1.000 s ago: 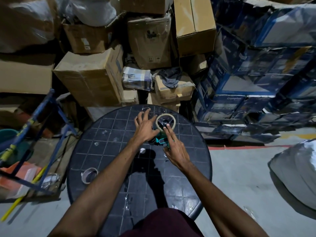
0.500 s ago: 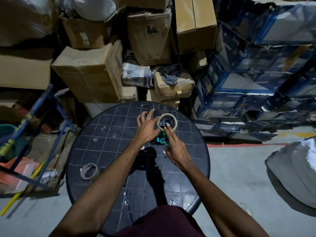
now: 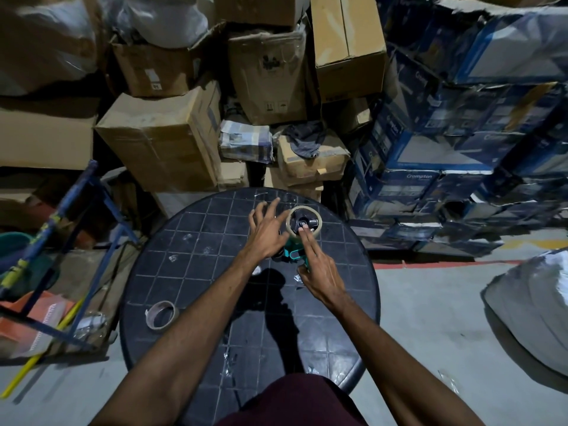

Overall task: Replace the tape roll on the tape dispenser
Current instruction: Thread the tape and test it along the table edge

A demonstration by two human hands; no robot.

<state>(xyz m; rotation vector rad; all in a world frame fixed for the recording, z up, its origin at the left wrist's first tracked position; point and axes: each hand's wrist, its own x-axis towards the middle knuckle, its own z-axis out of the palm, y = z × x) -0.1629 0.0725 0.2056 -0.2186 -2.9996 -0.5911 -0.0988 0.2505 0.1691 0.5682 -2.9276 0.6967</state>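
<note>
A teal tape dispenser (image 3: pixel 293 255) lies on the far part of the round black table (image 3: pixel 196 272). A tape roll (image 3: pixel 318 217) sits around its black hub. My left hand (image 3: pixel 266 230) rests beside the roll on its left, fingers spread, the thumb near the roll's rim. My right hand (image 3: pixel 319 270) lies over the dispenser's handle, two fingers stretched out with their tips on the hub. A second, near-empty tape roll (image 3: pixel 161 315) lies flat at the table's near left.
Cardboard boxes (image 3: pixel 163 139) are piled behind the table, blue printed boxes (image 3: pixel 430 155) to the right. A blue metal frame (image 3: pixel 70 241) stands at the left, a grey sack (image 3: pixel 534 312) on the floor at the right. Clear tape scraps dot the tabletop.
My left-hand fingers have spread and lifted a little off the roll's left side. My right fingertips have slid further onto the hub. The roll and dispenser stay in place.
</note>
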